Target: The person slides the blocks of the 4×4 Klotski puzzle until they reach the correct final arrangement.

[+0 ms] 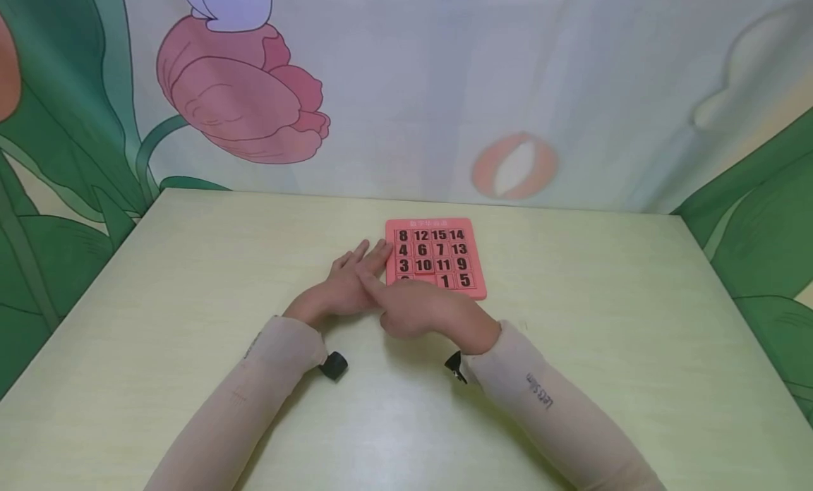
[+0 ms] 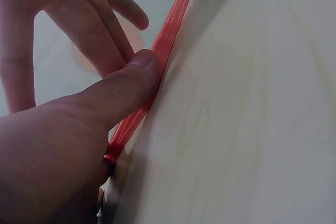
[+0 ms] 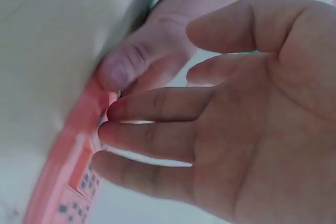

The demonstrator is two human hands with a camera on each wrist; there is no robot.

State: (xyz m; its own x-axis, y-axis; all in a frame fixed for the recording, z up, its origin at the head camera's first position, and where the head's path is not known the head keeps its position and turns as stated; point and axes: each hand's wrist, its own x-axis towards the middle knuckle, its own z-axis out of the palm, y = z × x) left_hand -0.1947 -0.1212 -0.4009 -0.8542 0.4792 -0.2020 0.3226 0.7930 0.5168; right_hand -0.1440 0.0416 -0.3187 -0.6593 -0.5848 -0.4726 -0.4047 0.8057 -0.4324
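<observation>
A pink sliding number puzzle [image 1: 479,265] lies on the table, tiles facing up. Its upper rows read 8 12 15 14, 4 6 7 13 and 3 10 11 9; in the bottom row 1 and 5 show, with the left part mostly covered by the right hand. My left hand [image 1: 349,285] holds the puzzle's near left corner, its thumb [image 2: 128,85] against the near edge. Crossing over that corner, my right hand [image 1: 416,311] has its fingers straight. In the right wrist view its fingertips [image 3: 102,161] are right at the tiles, beside the left thumb.
The pale table [image 1: 603,322] stretches around the puzzle on all sides. Behind it hangs a curtain [image 1: 406,96] with printed flowers and leaves. Both sleeves are light, and a small black device [image 1: 333,365] sits at the left wrist, another [image 1: 454,367] at the right.
</observation>
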